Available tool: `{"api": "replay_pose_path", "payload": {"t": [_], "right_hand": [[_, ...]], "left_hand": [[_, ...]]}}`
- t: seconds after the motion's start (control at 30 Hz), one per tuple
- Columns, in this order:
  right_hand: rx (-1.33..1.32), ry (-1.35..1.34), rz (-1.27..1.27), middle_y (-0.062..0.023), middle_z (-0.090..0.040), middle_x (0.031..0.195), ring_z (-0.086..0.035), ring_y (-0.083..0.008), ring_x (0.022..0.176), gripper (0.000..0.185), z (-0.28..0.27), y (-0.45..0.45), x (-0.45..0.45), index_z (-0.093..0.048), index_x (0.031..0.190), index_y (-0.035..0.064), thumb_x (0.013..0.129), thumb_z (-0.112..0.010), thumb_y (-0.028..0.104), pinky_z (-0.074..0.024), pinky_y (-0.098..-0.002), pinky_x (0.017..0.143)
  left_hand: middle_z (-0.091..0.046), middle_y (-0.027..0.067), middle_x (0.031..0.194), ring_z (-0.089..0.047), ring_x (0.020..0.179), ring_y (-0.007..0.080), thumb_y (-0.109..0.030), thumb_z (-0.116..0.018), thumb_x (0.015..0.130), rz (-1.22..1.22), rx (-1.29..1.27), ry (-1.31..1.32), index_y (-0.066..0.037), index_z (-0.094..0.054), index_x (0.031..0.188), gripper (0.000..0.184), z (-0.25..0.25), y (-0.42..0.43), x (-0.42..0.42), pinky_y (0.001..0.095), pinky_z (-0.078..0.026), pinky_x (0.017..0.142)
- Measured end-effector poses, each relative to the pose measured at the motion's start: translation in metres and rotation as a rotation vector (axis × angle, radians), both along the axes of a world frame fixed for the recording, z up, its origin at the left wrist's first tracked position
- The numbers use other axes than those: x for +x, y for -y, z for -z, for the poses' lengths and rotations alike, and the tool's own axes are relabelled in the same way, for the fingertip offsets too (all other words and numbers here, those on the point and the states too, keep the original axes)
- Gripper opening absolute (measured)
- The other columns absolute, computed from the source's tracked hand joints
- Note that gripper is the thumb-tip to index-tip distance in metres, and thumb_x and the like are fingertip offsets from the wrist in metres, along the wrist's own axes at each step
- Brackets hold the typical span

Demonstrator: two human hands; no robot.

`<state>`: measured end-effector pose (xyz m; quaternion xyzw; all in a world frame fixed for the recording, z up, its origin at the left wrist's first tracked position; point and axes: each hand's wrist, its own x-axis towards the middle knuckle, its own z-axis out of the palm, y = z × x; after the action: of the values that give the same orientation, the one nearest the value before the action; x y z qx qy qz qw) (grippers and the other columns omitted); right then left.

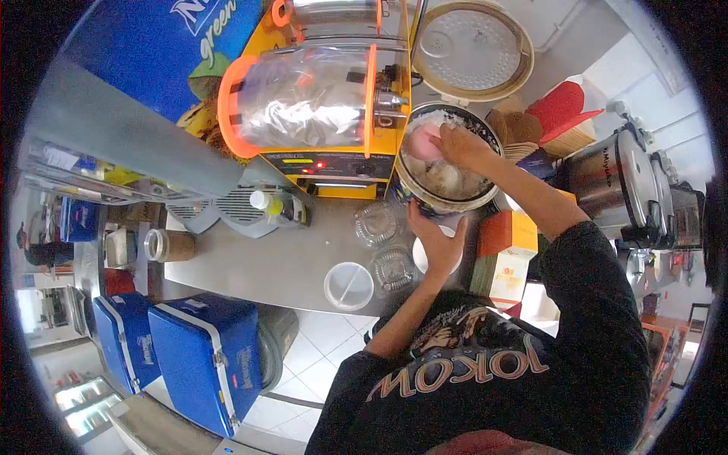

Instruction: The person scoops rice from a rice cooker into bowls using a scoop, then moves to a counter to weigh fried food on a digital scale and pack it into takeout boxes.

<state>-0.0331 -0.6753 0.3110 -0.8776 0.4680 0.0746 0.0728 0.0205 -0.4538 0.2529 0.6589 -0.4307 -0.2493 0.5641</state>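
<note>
A large round pot [413, 191] with white rice [446, 179] inside stands at the back of the counter, its lid [474, 51] raised behind it. My right hand [461, 145] is inside the pot's mouth, its fingers closed on a pink scoop [423, 142] over the rice. Lower down, my left hand [437, 241] is open against the pot's front side, fingers spread. Beneath that hand sits a white bowl [453, 262], partly covered by it. Clear plastic containers [392, 269] and a round clear tub [349, 286] lie to the left of it.
A yellow sealing machine [345, 168] with a film roll stands left of the pot. A capped bottle [282, 208] and a jar [170, 246] are farther left. Orange boxes [506, 233] and a steel cooker [607, 186] stand right. Blue coolers [199, 356] are below the counter.
</note>
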Motion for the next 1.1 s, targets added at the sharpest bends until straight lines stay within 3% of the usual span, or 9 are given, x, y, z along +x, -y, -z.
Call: {"api": "replay_pose_path", "payload": {"t": [0.13,0.27,0.43,0.47,0.67,0.77,0.9,1.0,1.1], "right_hand": [[0.047,-0.162,-0.303,-0.0320,-0.066,0.091,-0.068,-0.0430,0.084,0.048,0.007,0.033,0.002,-0.058,0.112,-0.0063,0.103,-0.037,0.036,-0.0553,-0.0504,0.070],[0.420,-0.289,0.100,-0.0304,-0.067,0.094,-0.069,-0.0365,0.082,0.054,-0.033,0.019,0.023,-0.064,0.107,-0.0038,0.103,-0.030,0.038,-0.0554,-0.0469,0.069],[0.487,-0.443,-0.043,-0.0231,-0.069,0.088,-0.067,-0.0309,0.071,0.064,-0.078,-0.011,0.024,-0.068,0.098,-0.0029,0.101,-0.028,0.047,-0.0534,-0.0442,0.065],[0.630,-0.475,0.130,-0.0231,-0.068,0.084,-0.066,-0.0336,0.075,0.073,-0.063,-0.006,0.023,-0.069,0.090,-0.0025,0.096,-0.031,0.059,-0.0498,-0.0456,0.073],[0.704,-0.383,0.211,-0.0196,-0.065,0.077,-0.062,-0.0297,0.066,0.076,-0.097,-0.011,-0.026,-0.067,0.086,-0.0009,0.093,-0.034,0.066,-0.0507,-0.0450,0.064],[0.422,-0.329,0.164,-0.0194,-0.069,0.083,-0.066,-0.0294,0.065,0.067,-0.153,-0.017,-0.043,-0.071,0.098,0.0053,0.094,-0.037,0.063,-0.0520,-0.0432,0.058],[0.264,0.084,0.195,-0.0172,-0.070,0.084,-0.067,-0.0300,0.060,0.051,-0.176,-0.023,-0.045,-0.065,0.119,0.0079,0.098,-0.045,0.050,-0.0542,-0.0429,0.059],[-0.144,-0.107,-0.396,-0.0197,-0.069,0.088,-0.070,-0.0310,0.077,0.046,-0.063,0.052,-0.045,-0.056,0.132,0.0107,0.097,-0.051,0.039,-0.0563,-0.0431,0.071],[-0.201,-0.114,-0.396,-0.0213,-0.070,0.097,-0.069,-0.0353,0.089,0.046,-0.005,0.050,-0.024,-0.057,0.131,0.0104,0.095,-0.050,0.039,-0.0549,-0.0464,0.079]], "left_hand": [[-0.012,0.0299,0.149,-0.015,0.140,0.0423,-0.025,-0.085,0.071,-0.057,-0.039,0.015,0.013,-0.003,0.146,0.117,0.003,0.008,-0.009,0.0494,-0.010,0.116],[-0.010,0.0355,0.148,-0.015,0.138,0.0477,-0.028,-0.084,0.073,-0.093,-0.067,0.051,0.013,-0.003,0.146,0.116,0.021,0.014,-0.016,0.0548,-0.012,0.113],[-0.012,0.0379,0.146,-0.016,0.137,0.0513,-0.031,-0.084,0.073,-0.105,-0.038,0.125,0.012,-0.005,0.146,0.115,0.023,0.010,-0.021,0.0579,-0.014,0.112],[-0.013,0.0378,0.146,-0.016,0.137,0.0511,-0.031,-0.084,0.073,-0.103,-0.050,0.107,0.012,-0.006,0.146,0.115,0.024,0.009,-0.023,0.0578,-0.015,0.112],[-0.019,0.0353,0.145,-0.021,0.135,0.0494,-0.038,-0.084,0.071,-0.099,-0.061,0.032,0.013,-0.010,0.145,0.117,0.009,0.001,-0.012,0.0562,-0.018,0.112],[-0.022,0.0328,0.145,-0.023,0.134,0.0473,-0.040,-0.087,0.067,-0.109,-0.086,-0.041,0.012,-0.011,0.145,0.121,0.000,0.003,-0.009,0.0552,-0.018,0.112],[-0.023,0.0295,0.146,-0.025,0.136,0.0432,-0.042,-0.090,0.062,-0.156,-0.096,-0.004,0.010,-0.009,0.147,0.128,0.021,0.006,-0.009,0.0524,-0.018,0.113],[-0.016,0.0301,0.151,-0.020,0.140,0.0427,-0.042,-0.089,0.064,-0.108,-0.085,0.030,0.009,-0.004,0.149,0.130,0.013,0.003,-0.003,0.0507,-0.015,0.116],[-0.006,0.0339,0.154,-0.010,0.143,0.0476,-0.044,-0.086,0.066,-0.047,-0.106,0.049,0.007,0.001,0.150,0.132,0.005,0.006,0.001,0.0543,-0.011,0.116]]}}
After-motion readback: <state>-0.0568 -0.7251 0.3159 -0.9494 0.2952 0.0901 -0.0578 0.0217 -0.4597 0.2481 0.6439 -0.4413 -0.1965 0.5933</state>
